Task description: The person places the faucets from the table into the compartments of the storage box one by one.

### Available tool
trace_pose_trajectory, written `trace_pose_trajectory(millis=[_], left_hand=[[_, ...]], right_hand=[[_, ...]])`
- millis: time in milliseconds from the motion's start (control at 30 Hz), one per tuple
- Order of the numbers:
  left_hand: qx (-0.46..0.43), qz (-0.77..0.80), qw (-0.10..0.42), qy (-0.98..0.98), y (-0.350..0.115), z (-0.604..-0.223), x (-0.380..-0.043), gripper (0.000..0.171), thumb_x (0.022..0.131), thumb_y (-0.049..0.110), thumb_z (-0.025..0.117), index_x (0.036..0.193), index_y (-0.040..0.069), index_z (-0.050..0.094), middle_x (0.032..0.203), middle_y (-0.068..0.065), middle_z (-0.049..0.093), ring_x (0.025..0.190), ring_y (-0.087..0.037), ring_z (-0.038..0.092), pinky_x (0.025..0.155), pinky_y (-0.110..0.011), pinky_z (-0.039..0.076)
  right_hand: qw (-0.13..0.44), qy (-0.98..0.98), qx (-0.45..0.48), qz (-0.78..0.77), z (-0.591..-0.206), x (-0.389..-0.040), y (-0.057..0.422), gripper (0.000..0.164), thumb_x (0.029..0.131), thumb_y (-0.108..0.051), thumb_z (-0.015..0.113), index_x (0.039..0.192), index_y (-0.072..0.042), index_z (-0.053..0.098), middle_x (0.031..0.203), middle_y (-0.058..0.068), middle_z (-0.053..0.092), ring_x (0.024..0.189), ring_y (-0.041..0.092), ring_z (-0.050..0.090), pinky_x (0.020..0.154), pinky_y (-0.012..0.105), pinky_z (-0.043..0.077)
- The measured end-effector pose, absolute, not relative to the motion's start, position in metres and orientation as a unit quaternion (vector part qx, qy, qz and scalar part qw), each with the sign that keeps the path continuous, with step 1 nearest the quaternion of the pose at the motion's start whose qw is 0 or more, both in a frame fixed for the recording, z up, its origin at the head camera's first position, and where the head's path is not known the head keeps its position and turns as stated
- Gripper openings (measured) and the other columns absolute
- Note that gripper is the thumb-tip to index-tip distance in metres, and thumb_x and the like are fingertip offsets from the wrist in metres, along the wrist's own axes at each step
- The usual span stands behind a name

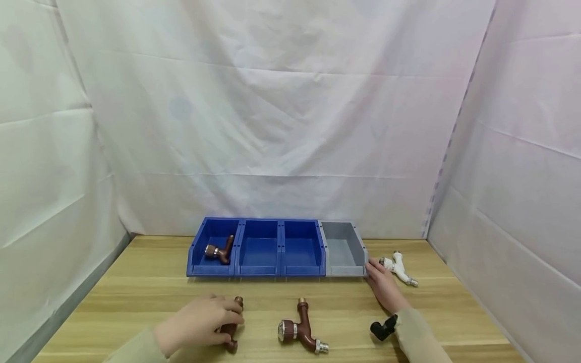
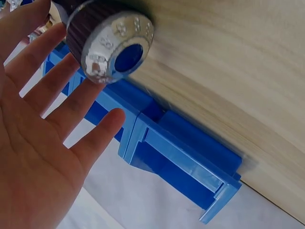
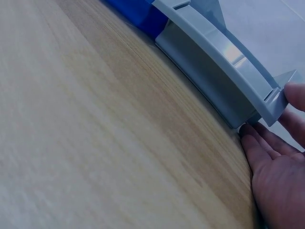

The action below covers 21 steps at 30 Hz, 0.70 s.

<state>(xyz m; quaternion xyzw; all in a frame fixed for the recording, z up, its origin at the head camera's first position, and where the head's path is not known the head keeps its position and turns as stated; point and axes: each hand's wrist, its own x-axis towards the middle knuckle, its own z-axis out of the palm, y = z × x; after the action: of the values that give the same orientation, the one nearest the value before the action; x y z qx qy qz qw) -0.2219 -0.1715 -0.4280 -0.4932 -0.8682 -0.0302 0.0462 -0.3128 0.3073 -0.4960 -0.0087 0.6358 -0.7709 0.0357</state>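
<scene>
My left hand (image 1: pixel 204 320) reaches over a brown tap (image 1: pixel 230 330) on the table and hides part of it. In the left wrist view its fingers extend loosely spread beside the tap's ridged handle (image 2: pixel 112 45), which has a silvery cap with a blue centre. My right hand (image 1: pixel 385 285) touches the right side of the grey bin (image 1: pixel 347 271). In the right wrist view the thumb lies by the bin's front corner, with straight fingers low against its side. Between the hands lies another brown tap (image 1: pixel 305 330) with a metal spout end.
Three blue bins (image 1: pixel 257 271) stand joined left of the grey one; the leftmost holds a brown tap (image 1: pixel 222 252). A white tap (image 1: pixel 398 267) lies right of the grey bin. By the right sleeve sits a black elbow-shaped piece (image 1: pixel 383 328), partly hidden. White cloth (image 1: pixel 281 126) hangs behind.
</scene>
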Motion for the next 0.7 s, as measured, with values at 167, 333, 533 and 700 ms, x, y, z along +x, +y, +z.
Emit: trace_pose_trajectory(millis=[167, 333, 533, 700], left_hand=[[-0.494, -0.034, 0.028, -0.868, -0.1727, -0.4308, -0.2184, 0.024, 0.082, 0.035, 0.076, 0.104, 0.034, 0.07, 0.113, 0.013, 0.064, 0.108, -0.013, 0.059, 0.085, -0.045, 0.05], [-0.508, -0.037, 0.037, -0.86, -0.172, -0.4319, -0.2194, 0.026, 0.077, 0.028, 0.08, 0.099, 0.036, 0.069, 0.109, 0.017, 0.063, 0.1, -0.01, 0.06, 0.081, -0.042, 0.05], [-0.533, -0.044, 0.046, -0.844, -0.1705, -0.4344, -0.2186, 0.023, 0.077, 0.021, 0.078, 0.093, 0.036, 0.071, 0.104, 0.019, 0.061, 0.089, -0.004, 0.059, 0.073, -0.037, 0.05], [-0.541, -0.05, 0.047, -0.838, -0.1696, -0.4356, -0.2173, 0.025, 0.076, 0.017, 0.078, 0.092, 0.036, 0.072, 0.104, 0.017, 0.062, 0.091, -0.003, 0.059, 0.072, -0.037, 0.049]], right_hand=[[0.04, 0.642, -0.018, -0.765, -0.4954, -0.3112, 0.3077, 0.064, 0.106, -0.019, 0.04, 0.152, 0.008, 0.004, 0.158, 0.025, 0.004, 0.145, 0.032, 0.009, 0.114, 0.04, 0.018], [0.037, 0.646, -0.016, -0.762, -0.4948, -0.3119, 0.3088, 0.064, 0.106, -0.021, 0.042, 0.153, 0.005, 0.007, 0.159, 0.023, 0.007, 0.145, 0.032, 0.011, 0.114, 0.04, 0.019], [0.044, 0.643, -0.017, -0.764, -0.496, -0.3119, 0.3084, 0.064, 0.106, -0.02, 0.041, 0.153, 0.006, 0.005, 0.159, 0.022, 0.005, 0.145, 0.029, 0.01, 0.113, 0.038, 0.019], [0.037, 0.641, -0.018, -0.766, -0.4957, -0.3116, 0.3072, 0.061, 0.106, -0.018, 0.04, 0.152, 0.006, 0.008, 0.159, 0.023, 0.008, 0.145, 0.03, 0.012, 0.113, 0.037, 0.02]])
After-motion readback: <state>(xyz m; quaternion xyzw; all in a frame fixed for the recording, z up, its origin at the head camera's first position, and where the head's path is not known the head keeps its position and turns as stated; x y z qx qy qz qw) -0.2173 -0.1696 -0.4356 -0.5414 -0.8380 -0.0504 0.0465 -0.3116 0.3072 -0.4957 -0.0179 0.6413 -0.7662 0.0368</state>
